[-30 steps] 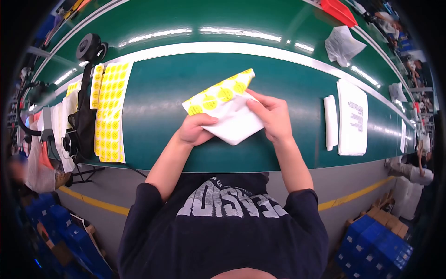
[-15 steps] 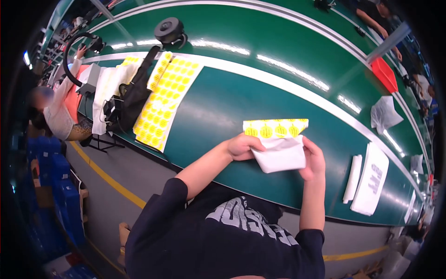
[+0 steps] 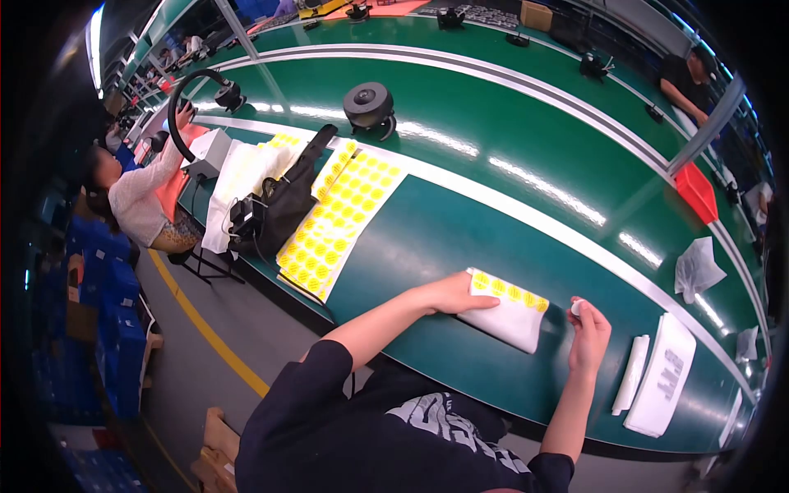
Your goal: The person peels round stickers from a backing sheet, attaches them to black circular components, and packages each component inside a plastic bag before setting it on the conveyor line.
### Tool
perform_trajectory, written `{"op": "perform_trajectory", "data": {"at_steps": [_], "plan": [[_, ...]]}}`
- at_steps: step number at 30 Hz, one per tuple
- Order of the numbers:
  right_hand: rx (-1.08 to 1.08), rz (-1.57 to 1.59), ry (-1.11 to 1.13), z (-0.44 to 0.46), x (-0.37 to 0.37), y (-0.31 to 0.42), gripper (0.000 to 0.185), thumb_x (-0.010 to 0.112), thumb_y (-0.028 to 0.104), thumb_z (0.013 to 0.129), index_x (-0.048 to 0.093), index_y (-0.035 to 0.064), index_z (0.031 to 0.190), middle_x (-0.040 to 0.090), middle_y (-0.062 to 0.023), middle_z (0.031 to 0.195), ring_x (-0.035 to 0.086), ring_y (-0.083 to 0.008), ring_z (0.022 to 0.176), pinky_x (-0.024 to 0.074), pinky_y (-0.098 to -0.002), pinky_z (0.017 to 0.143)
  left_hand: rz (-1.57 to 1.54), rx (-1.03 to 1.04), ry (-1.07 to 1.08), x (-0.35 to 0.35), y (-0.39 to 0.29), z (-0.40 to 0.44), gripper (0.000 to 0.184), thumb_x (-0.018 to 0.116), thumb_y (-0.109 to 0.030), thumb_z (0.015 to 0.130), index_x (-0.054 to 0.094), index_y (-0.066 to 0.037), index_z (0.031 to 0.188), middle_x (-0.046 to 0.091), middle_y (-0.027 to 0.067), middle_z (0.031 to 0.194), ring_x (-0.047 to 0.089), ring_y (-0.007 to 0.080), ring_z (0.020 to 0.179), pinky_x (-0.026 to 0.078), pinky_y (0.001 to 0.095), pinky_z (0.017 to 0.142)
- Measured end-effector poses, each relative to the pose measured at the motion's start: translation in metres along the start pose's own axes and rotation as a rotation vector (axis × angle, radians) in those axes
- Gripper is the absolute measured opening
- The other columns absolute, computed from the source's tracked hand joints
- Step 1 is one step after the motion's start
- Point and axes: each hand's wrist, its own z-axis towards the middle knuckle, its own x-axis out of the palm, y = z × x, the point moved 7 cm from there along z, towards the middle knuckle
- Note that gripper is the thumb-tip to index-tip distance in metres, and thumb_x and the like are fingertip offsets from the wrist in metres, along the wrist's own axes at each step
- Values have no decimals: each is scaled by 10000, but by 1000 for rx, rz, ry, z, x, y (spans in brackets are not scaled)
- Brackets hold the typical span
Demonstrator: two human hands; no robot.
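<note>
The green belt (image 3: 460, 107) ran along the far edge of the green table (image 3: 444, 222), past a pale rail. Flat sheets of yellow round stickers (image 3: 337, 226) covered the table's left part, reaching from the far edge to the near one, and a black bag (image 3: 289, 205) lay against their left side. Near the table's right end was a printed white stack (image 3: 664, 374). The folded sticker sheet (image 3: 505, 316), white with a yellow-dotted strip along its top, was above the table, towards the near edge. The left hand (image 3: 454, 293) had its fingers closed on the sheet's left end, thumb on top, the others partly hidden. A dark round device (image 3: 368, 105) stood on the belt, by its near edge. A white roll (image 3: 631, 375) lay just left of the stack. Between thumb and fingertip, the right hand (image 3: 588, 330) pinched a small white piece (image 3: 576, 308), apart from the sheet
</note>
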Motion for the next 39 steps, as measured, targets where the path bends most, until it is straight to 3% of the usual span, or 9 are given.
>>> {"op": "perform_trajectory", "data": {"at_steps": [9,13,18,21,26,29,32,36,39], "plan": [[-102,-173,183,-10,34,29,169,585,109,856,652,-44,881,639,-106,901,576,-141,783,477,-264,709,895,-316,-413,-37,-21,-46,595,596,-569,748,627,-25,986,642,186,952,616,356,865,496,433,739],[-137,-238,251,-9,47,36,164,581,92,850,644,-59,860,636,-107,888,572,-142,774,474,-265,704,838,-140,-408,-29,-6,-31,622,594,-575,747,605,1,983,643,191,925,619,350,859,498,443,724],[-139,-175,260,-9,57,45,143,584,56,849,649,-70,871,637,-115,908,583,-132,775,483,-247,713,868,-205,-290,0,-13,-18,589,596,-558,757,596,-14,984,644,159,876,611,340,840,482,425,723],[-196,-215,245,-9,58,48,140,586,58,851,652,-65,868,637,-112,905,588,-131,771,487,-247,700,998,-59,-497,-9,-19,-29,592,609,-571,745,608,-11,938,640,164,832,614,339,798,484,415,705],[-669,-635,65,-25,86,92,70,637,42,766,662,-9,807,641,-77,841,611,-170,715,483,-259,654,66,134,-276,2,-32,-27,299,555,-185,897,561,37,1097,629,105,1009,607,137,891,501,292,748],[-967,-811,17,-45,119,103,63,668,55,706,651,28,759,629,-46,803,597,-204,693,469,-294,639,-575,225,-202,27,-43,-21,283,529,-146,910,562,62,1099,626,142,1015,622,184,892,509,306,797],[-1095,-927,83,-62,142,95,158,714,110,656,640,45,780,610,-22,800,570,-194,696,434,-299,630,-839,300,-226,28,-50,-19,276,502,-119,919,553,77,1107,619,164,1019,620,212,928,507,310,835],[-972,-759,299,-64,148,98,225,734,151,672,655,24,840,621,-61,843,584,-210,716,456,-299,650,-836,264,-203,18,-40,-19,261,511,-114,913,564,57,1103,625,156,1007,625,203,928,512,302,813],[-665,-603,273,-36,131,96,245,721,132,698,664,11,903,635,-99,893,614,-223,748,492,-299,669,-714,248,-227,12,-37,-23,246,517,-112,906,576,49,1083,637,131,971,634,193,902,512,294,788]]}}
